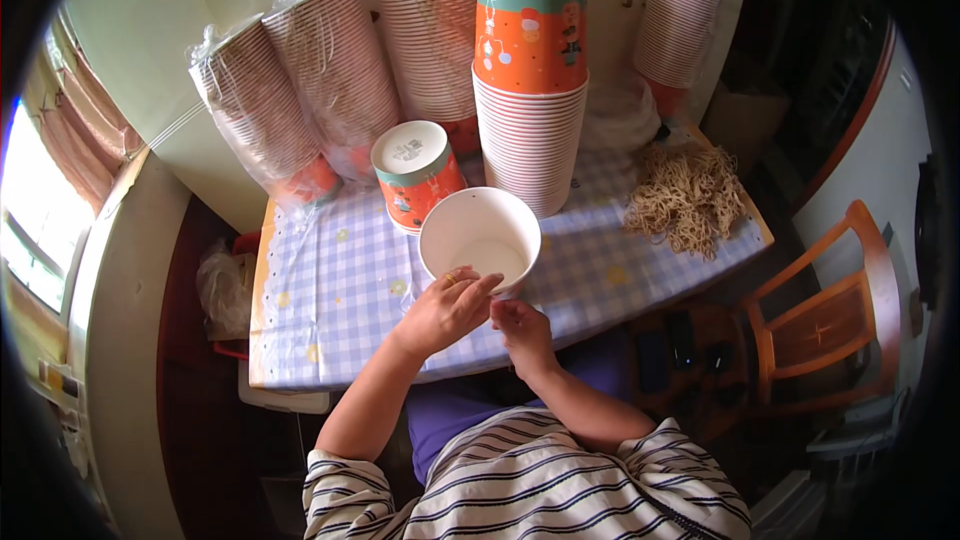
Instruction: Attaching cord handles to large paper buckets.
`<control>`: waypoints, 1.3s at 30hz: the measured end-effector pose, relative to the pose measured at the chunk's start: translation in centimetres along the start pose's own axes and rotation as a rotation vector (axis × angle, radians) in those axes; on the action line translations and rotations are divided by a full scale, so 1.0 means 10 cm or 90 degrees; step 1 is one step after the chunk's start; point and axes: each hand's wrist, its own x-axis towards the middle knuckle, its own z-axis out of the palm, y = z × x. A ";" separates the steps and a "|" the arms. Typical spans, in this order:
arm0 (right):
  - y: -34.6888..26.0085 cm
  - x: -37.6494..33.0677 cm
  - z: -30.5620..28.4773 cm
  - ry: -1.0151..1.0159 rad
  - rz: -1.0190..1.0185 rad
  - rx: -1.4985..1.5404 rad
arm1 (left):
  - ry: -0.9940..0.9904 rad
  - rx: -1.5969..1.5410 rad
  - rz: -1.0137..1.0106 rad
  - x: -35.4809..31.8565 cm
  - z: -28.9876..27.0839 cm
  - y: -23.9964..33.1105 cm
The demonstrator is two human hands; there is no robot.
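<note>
Left hand (pixel 452 308) and right hand (pixel 522 334) are working at a white-lined paper bucket (pixel 480 230) near the surface's (pixel 340 325) front edge.
It is facing mouth-up just beyond both; the left hand is overlapping its near rim, fingers extended, the right curling narrow beside; I cannot tell any grip.

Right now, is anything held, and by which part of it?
Cannot be told: the left hand is at the near rim of the open tub, the right hand just below; any grip is hidden.
</note>
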 end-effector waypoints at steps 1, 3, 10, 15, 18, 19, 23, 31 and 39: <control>0.00 0.00 0.00 0.002 -0.004 -0.001 | 0.005 0.005 0.001 -0.01 0.01 0.00; 0.02 0.00 -0.01 -0.001 -0.014 -0.001 | 0.011 0.010 0.001 -0.01 0.01 0.00; 0.01 0.03 -0.06 -0.030 0.097 0.088 | 0.103 0.014 -0.104 -0.02 -0.04 0.12; -0.15 -0.01 -0.14 -0.137 0.146 0.190 | 0.361 -0.164 -0.455 -0.66 0.37 0.46; -0.20 0.01 -0.21 -0.246 0.187 0.272 | 0.317 -0.747 -0.661 -0.92 0.69 0.82; -0.24 0.02 -0.22 -0.272 0.194 0.287 | 0.212 -0.722 -0.582 -0.92 0.72 0.86; -0.42 0.05 -0.33 -0.321 0.248 0.302 | -0.024 -0.909 -0.623 -0.99 0.59 0.93; -0.66 0.24 -0.67 -0.185 0.145 0.260 | -0.007 -0.725 -0.731 -1.53 0.12 0.70; -0.76 0.22 -0.84 0.008 -0.097 -0.269 | 0.091 -0.709 -0.776 -1.52 -0.06 0.64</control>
